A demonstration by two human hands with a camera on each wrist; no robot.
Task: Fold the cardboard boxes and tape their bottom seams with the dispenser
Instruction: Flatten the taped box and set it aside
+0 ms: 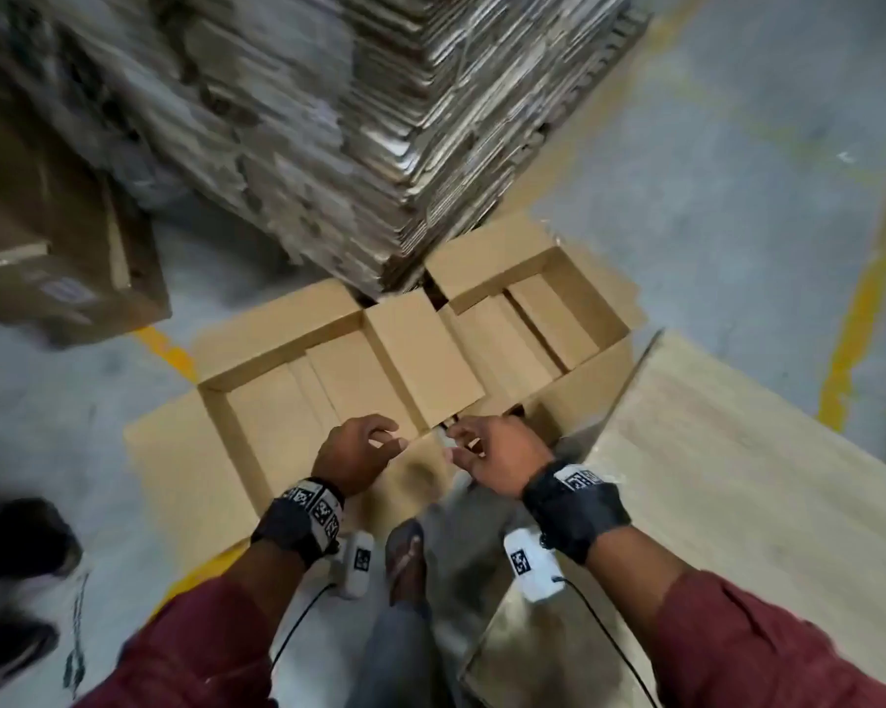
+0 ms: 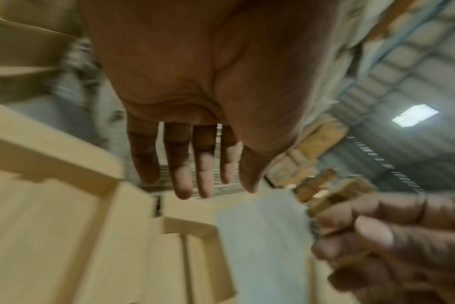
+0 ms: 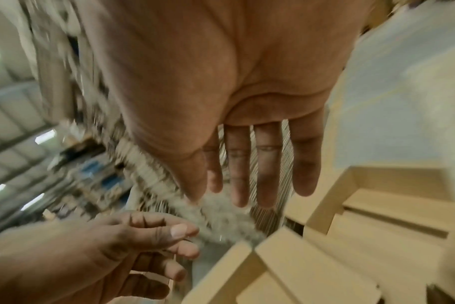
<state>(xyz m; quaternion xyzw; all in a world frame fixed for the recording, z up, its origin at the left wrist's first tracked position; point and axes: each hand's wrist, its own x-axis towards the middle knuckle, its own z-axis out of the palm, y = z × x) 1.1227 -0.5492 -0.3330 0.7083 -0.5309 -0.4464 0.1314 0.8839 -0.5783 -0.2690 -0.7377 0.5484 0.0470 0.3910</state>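
Observation:
Two open brown cardboard boxes stand side by side on the floor, one to the left and one to the right, with their inner flaps folded in. My left hand and right hand meet just above the near edge of the boxes. A short, translucent strip of tape stretches between them, blurred in the right wrist view. The left thumb and forefinger pinch one end and the right hand's fingers pinch the other. No tape dispenser is in view.
A tall stack of flattened cartons rises behind the boxes. A large flat cardboard sheet lies at the right, and a brown carton at the left. Dark shoes stand at the left edge. My sandalled foot is below the hands.

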